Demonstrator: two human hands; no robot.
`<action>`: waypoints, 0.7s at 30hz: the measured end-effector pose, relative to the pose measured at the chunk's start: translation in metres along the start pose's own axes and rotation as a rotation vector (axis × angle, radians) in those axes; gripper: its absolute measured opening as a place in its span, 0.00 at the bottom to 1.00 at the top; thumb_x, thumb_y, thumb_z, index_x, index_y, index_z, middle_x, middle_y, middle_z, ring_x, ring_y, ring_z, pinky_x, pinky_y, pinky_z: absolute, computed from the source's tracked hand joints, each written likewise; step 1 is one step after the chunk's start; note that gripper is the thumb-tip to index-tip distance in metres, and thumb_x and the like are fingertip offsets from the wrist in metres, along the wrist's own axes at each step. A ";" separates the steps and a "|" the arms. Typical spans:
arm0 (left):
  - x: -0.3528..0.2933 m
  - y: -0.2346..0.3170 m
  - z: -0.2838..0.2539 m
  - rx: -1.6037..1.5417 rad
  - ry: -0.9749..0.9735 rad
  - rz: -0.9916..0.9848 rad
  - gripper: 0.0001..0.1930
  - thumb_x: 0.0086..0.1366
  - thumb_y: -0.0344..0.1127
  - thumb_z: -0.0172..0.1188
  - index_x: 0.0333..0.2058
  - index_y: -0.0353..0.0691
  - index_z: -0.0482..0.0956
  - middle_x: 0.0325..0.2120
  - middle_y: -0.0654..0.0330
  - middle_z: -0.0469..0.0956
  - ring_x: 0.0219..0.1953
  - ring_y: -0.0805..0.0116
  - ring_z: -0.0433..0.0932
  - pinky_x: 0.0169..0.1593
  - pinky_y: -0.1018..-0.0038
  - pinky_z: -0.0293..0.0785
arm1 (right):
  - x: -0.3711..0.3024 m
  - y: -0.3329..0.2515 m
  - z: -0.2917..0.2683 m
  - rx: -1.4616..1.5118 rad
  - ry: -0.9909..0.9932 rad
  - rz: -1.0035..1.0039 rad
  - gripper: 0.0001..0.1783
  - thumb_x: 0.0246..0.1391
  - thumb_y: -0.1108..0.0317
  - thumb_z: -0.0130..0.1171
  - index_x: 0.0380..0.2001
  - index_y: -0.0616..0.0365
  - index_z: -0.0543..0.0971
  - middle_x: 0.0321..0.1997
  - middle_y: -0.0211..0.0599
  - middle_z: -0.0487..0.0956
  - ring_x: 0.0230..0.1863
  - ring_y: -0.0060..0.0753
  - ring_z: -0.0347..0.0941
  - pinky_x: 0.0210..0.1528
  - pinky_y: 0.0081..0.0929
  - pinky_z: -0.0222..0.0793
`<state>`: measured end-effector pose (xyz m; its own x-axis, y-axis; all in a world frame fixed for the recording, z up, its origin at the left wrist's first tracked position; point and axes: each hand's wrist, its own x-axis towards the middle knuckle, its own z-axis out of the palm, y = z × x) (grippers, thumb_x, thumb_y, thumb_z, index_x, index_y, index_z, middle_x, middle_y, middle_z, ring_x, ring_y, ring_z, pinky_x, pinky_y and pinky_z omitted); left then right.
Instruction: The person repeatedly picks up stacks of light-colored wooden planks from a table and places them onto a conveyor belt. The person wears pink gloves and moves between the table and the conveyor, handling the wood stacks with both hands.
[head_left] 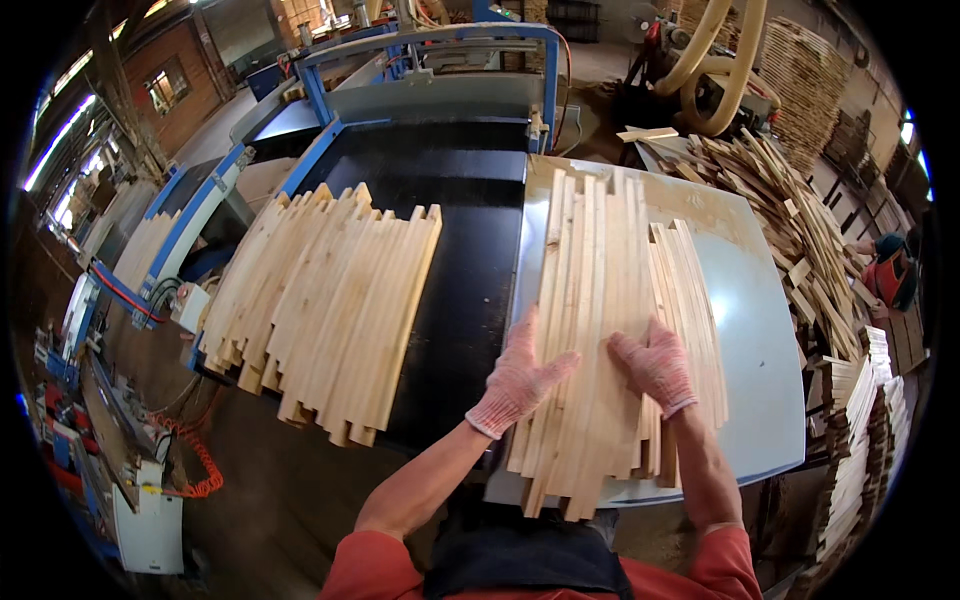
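A bundle of pale wooden strips (585,270) lies lengthwise on a light grey tabletop, its ends uneven. My left hand (520,382), in a pink-and-white knit glove, grips the bundle's left edge, with the thumb across the top. On the other side my right hand (662,368), gloved alike, holds the bundle's right edge. Its thumb lies on top and its fingers reach down the side, partly hidden. Just beyond that hand, a smaller row of strips (695,310) rests on the tabletop.
To the left, a wide row of strips (335,310) lies across a black machine bed (455,290) under a blue frame (430,36). The grey tabletop (755,400) extends rightward. Loose wood pieces (780,210) are heaped at the right, where another person (888,272) stands.
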<state>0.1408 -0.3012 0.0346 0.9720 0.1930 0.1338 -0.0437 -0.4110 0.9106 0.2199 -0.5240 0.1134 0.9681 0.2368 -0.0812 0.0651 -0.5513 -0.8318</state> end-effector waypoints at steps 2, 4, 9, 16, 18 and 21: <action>-0.010 -0.008 -0.043 -0.038 -0.021 -0.028 0.57 0.65 0.46 0.74 0.78 0.28 0.44 0.77 0.42 0.56 0.78 0.55 0.57 0.78 0.64 0.55 | -0.006 -0.015 0.043 -0.006 -0.012 0.030 0.31 0.58 0.53 0.74 0.55 0.65 0.81 0.44 0.49 0.88 0.46 0.43 0.86 0.52 0.39 0.80; -0.016 -0.040 -0.074 -0.038 -0.031 -0.089 0.57 0.64 0.45 0.75 0.78 0.29 0.45 0.76 0.42 0.57 0.78 0.54 0.57 0.78 0.64 0.55 | -0.007 -0.022 0.089 0.067 -0.040 0.029 0.33 0.57 0.50 0.73 0.57 0.64 0.81 0.46 0.52 0.88 0.49 0.47 0.86 0.54 0.40 0.80; -0.010 -0.082 -0.136 0.182 -0.186 -0.323 0.63 0.60 0.66 0.70 0.79 0.34 0.44 0.75 0.32 0.54 0.76 0.37 0.58 0.78 0.54 0.55 | 0.016 -0.009 0.186 -0.117 -0.020 0.070 0.34 0.56 0.45 0.70 0.57 0.61 0.82 0.49 0.54 0.88 0.53 0.53 0.85 0.57 0.43 0.78; -0.035 -0.047 -0.161 0.763 -0.230 0.087 0.49 0.66 0.64 0.63 0.74 0.35 0.62 0.75 0.33 0.58 0.80 0.37 0.52 0.81 0.50 0.44 | 0.045 -0.053 0.254 -0.182 -0.050 0.159 0.43 0.59 0.36 0.62 0.62 0.65 0.75 0.59 0.62 0.83 0.60 0.63 0.80 0.63 0.49 0.75; -0.043 -0.057 -0.166 0.742 -0.150 0.101 0.45 0.65 0.62 0.65 0.70 0.33 0.69 0.72 0.33 0.64 0.77 0.36 0.57 0.80 0.49 0.47 | 0.058 -0.047 0.257 -0.184 -0.105 0.164 0.46 0.61 0.36 0.61 0.65 0.68 0.72 0.61 0.63 0.81 0.63 0.64 0.78 0.65 0.49 0.73; -0.047 -0.082 -0.175 0.789 -0.074 0.162 0.42 0.63 0.56 0.67 0.68 0.31 0.71 0.69 0.32 0.67 0.74 0.35 0.62 0.79 0.48 0.51 | 0.043 -0.021 0.239 -0.130 -0.121 0.049 0.49 0.64 0.35 0.59 0.71 0.69 0.67 0.67 0.65 0.76 0.69 0.62 0.72 0.71 0.46 0.67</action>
<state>0.0586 -0.1209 0.0217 0.9816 0.0288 0.1890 -0.0367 -0.9418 0.3342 0.2025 -0.3107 -0.0038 0.9353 0.2975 -0.1916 0.0572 -0.6614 -0.7478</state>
